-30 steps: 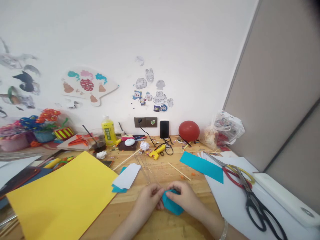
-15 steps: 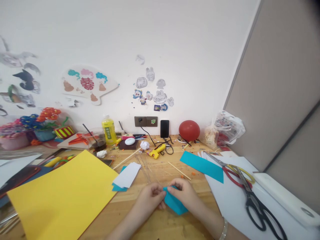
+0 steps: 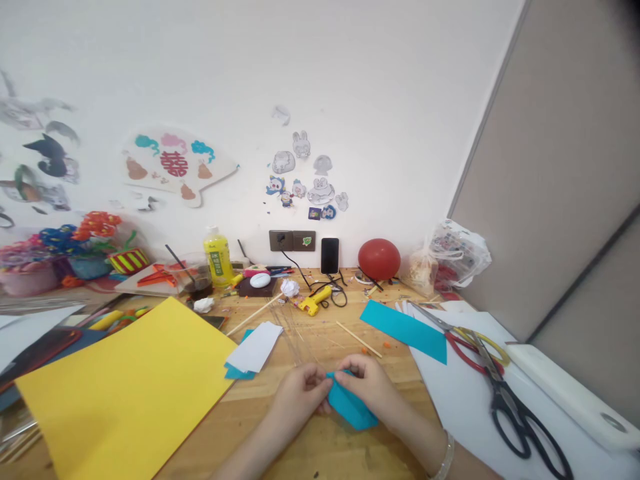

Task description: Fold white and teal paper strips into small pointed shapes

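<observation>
Near the front of the wooden table, both hands pinch a folded piece of blue paper (image 3: 352,408). My left hand (image 3: 305,393) has thumb and fingers closed at its left upper corner. My right hand (image 3: 369,385) grips the upper edge, thumb on the face toward me; the fingertips behind the paper are hidden. The paper shows a crease and slants down to the right. To the left lie white paper strips (image 3: 257,348) over a blue piece (image 3: 240,372). A flat blue paper strip (image 3: 404,331) rests to the right, partly on white sheets.
Large yellow paper (image 3: 130,393) covers the left side. Black-handled scissors (image 3: 520,407) and red-and-yellow-handled scissors (image 3: 473,347) lie right, beside a white elongated device (image 3: 575,393). Toward the wall are a yellow glue gun (image 3: 316,302), a bottle (image 3: 218,257), a phone (image 3: 329,256) and a red balloon (image 3: 379,259).
Both hands keep their pinch on the folded blue paper, and its lower right part has shifted very slightly. The view has tilted a touch; nothing else has visibly moved.
</observation>
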Demonstrator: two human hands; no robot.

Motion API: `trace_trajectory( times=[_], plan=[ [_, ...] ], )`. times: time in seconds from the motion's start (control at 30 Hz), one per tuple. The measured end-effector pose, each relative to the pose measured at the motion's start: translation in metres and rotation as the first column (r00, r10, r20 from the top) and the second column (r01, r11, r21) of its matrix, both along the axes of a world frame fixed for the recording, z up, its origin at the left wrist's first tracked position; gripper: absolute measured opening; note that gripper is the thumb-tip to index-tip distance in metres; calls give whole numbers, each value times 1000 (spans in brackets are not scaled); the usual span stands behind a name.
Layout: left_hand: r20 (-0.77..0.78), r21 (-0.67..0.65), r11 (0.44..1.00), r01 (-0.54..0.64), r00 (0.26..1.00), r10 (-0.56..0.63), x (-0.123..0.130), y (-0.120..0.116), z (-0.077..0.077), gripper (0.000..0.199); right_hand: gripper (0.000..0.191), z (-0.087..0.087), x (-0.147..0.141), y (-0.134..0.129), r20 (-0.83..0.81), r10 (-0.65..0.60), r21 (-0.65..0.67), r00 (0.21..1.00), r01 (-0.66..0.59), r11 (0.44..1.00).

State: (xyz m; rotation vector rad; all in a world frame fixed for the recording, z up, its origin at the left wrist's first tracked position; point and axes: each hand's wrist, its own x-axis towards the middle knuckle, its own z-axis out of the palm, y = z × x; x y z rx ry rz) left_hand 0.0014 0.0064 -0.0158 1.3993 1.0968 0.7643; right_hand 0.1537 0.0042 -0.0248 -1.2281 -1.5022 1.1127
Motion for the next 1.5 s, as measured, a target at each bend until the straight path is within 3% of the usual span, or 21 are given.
trace_trajectory(
  times=[0.5,0.87,1.3,1.5],
  plan=[
    [20,50,999,20,1000,-21,1,-1,0,29,16,3,-2,-1,-34,-4,-21,999,3,1000],
    [-65,249,968,-26,997,43,2,-5,4,26,26,-4,-2,0,-38,-31,-10,999,31,999],
    [61,135,990,-34,998,26,0,-1,3,27,28,9,0,-3,-12,26,17,1000,-26,1000],
    [118,43,999,15,993,-20,-2,0,3,32,25,9,2,1,45,-13,54,999,10,998]
  ],
)
